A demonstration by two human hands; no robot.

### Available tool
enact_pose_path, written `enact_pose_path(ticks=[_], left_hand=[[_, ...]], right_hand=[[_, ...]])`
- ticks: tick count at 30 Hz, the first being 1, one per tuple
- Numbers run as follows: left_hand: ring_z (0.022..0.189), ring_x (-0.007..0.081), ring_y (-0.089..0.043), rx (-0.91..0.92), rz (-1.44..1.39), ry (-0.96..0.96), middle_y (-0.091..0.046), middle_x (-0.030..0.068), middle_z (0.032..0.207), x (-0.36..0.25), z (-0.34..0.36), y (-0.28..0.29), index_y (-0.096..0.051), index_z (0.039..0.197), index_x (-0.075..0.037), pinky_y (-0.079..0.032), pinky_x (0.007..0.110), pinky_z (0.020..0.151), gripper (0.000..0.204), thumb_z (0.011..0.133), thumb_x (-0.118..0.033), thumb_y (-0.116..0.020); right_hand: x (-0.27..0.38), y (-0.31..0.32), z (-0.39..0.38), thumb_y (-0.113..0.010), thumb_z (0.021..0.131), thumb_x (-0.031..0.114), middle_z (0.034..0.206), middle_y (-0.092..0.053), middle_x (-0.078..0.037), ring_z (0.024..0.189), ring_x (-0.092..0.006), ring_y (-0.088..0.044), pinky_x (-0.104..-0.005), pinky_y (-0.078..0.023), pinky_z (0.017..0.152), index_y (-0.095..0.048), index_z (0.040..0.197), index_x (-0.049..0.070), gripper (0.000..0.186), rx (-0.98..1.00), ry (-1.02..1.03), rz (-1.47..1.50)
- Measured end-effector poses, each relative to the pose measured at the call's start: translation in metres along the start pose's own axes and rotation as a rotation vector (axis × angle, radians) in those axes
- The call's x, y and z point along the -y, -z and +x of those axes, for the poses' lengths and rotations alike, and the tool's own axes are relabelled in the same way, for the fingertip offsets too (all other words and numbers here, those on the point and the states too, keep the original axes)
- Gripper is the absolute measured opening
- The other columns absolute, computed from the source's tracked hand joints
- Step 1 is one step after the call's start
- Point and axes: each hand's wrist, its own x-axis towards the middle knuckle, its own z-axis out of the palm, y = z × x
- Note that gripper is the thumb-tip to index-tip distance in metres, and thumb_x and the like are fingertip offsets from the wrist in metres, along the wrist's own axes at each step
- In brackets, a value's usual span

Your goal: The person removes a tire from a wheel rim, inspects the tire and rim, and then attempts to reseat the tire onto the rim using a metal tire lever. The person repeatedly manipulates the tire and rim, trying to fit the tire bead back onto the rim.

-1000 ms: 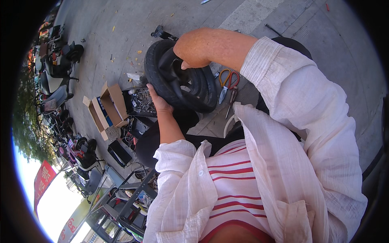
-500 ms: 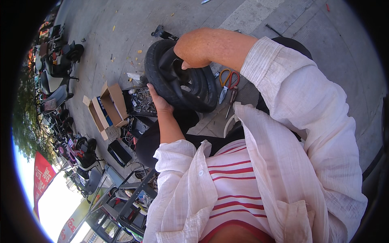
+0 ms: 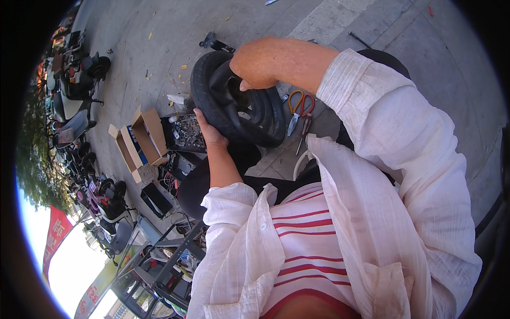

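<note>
A black scooter tyre (image 3: 204,98) on its wheel stands tilted in front of my knees, and a dark rubber loop shows inside it, perhaps an inner tube. My left hand (image 3: 212,135) grips the tyre's near left side, thumb up along the tread and fingers mostly hidden. Across the wheel reaches my right arm, its hand (image 3: 256,65) bent down and closed over the tyre's far upper side. The thumb tip points into the wheel; the other fingers are out of sight. Right of the wheel lie scissors (image 3: 298,109) with orange and red handles and a screwdriver (image 3: 305,127).
Left of the wheel are a tray of small metal parts (image 3: 188,131), an opened cardboard box (image 3: 151,135) and a black case (image 3: 156,199). A dark metal part (image 3: 214,42) lies beyond the tyre. Parked scooters (image 3: 74,90) line the far left.
The tyre and both hands have shifted very slightly to the right. Their grips look the same. The red flag at the left has swung in shape.
</note>
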Motion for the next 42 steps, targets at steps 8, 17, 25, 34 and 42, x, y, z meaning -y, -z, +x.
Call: enact_pose_path(ticks=[8, 17, 25, 34, 42], left_hand=[[0.12, 0.0326, -0.056, 0.0, 0.008, -0.009, -0.058, 0.0125, 0.135, -0.0016, -0.0018, -0.0031, -0.05, 0.14, -0.008, -0.044, 0.046, 0.105, 0.077, 0.094, -0.069, -0.04], [0.121, 0.0326, -0.056, -0.002, 0.012, -0.006, -0.057, 0.0122, 0.136, -0.0025, -0.0034, -0.0045, -0.05, 0.14, -0.009, -0.043, 0.046, 0.105, 0.077, 0.094, -0.069, -0.04], [0.12, 0.0324, -0.056, -0.001, -0.004, 0.005, -0.058, 0.0116, 0.134, -0.0006, -0.0006, -0.001, -0.05, 0.14, -0.009, -0.044, 0.046, 0.104, 0.077, 0.094, -0.07, -0.038], [0.12, 0.0328, -0.056, -0.016, -0.002, 0.001, -0.058, 0.0116, 0.134, 0.0008, 0.0006, 0.0023, -0.051, 0.14, -0.009, -0.044, 0.047, 0.105, 0.078, 0.093, -0.071, -0.038], [0.12, 0.0328, -0.056, -0.012, -0.007, 0.0, -0.058, 0.0118, 0.134, 0.0004, -0.0008, -0.0005, -0.051, 0.14, -0.009, -0.044, 0.047, 0.105, 0.079, 0.093, -0.071, -0.038]], right_hand=[[-0.0005, -0.0011, 0.0014, -0.064, 0.092, 0.033, 0.102, -0.071, -0.017, 0.1, -0.0353, -0.067, -0.047, -0.054, 0.082, -0.072, 0.101, 0.001, 0.034, 0.002, 0.01, 0.006], [0.0009, -0.0011, 0.0016, -0.064, 0.093, 0.034, 0.102, -0.071, -0.017, 0.1, -0.0348, -0.067, -0.0465, -0.054, 0.083, -0.072, 0.101, 0.001, 0.035, 0.01, 0.015, -0.015], [0.0029, -0.002, 0.002, -0.065, 0.093, 0.033, 0.101, -0.071, -0.017, 0.1, -0.0347, -0.067, -0.0466, -0.054, 0.083, -0.072, 0.101, 0.001, 0.034, 0.011, -0.01, -0.012], [0.0043, -0.0003, 0.0002, -0.064, 0.092, 0.033, 0.104, -0.071, -0.016, 0.101, -0.034, -0.067, -0.0469, -0.054, 0.083, -0.072, 0.103, 0.003, 0.032, 0.009, 0.007, -0.012], [0.0042, 0.0002, 0.0, -0.065, 0.092, 0.033, 0.104, -0.071, -0.016, 0.1, -0.0342, -0.067, -0.0467, -0.054, 0.082, -0.073, 0.103, 0.003, 0.032, 0.01, 0.001, -0.005]])
